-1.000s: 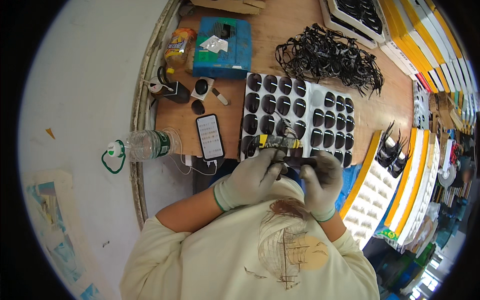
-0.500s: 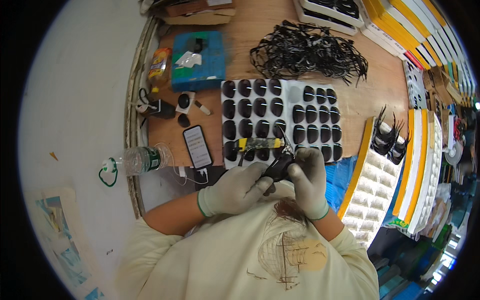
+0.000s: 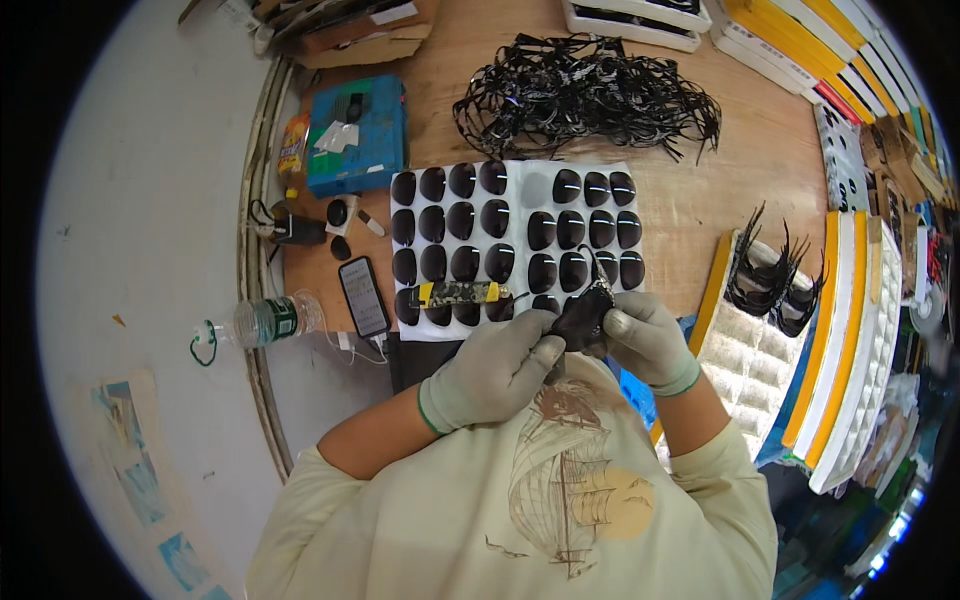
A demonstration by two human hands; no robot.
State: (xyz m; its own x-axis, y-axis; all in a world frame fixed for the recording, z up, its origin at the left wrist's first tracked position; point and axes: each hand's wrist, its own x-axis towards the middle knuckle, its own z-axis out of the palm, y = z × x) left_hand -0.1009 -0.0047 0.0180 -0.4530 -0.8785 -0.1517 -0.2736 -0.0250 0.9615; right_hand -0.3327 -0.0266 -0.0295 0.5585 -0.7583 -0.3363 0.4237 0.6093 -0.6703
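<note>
Both of my hands wear pale grey gloves with green cuffs. Close to my chest they hold a pair of black sunglasses [image 3: 583, 320], one slim temple with a patterned hinge end pointing up and away. My left hand [image 3: 497, 368] grips the near left side, fingers curled and thumb pressed on it. My right hand [image 3: 650, 340] pinches the right side between thumb and fingers. Just beyond lies a white sheet [image 3: 517, 235] bearing rows of dark sunglass lenses [image 3: 462, 220]. A yellow-and-black handled tool [image 3: 458, 293] rests across its lower left lenses.
A heap of black temples [image 3: 590, 100] lies at the far side. To the left are a blue box [image 3: 355, 165], a phone [image 3: 363, 298] on a cable and a plastic bottle [image 3: 265, 320]. On the right stands a white compartment tray [image 3: 750, 350] holding black frames [image 3: 775, 270].
The view has shifted, so the table things sit further left. My hands still hold the sunglasses, now turned so the dark front shows more, and my right hand's grip has moved along the right side.
</note>
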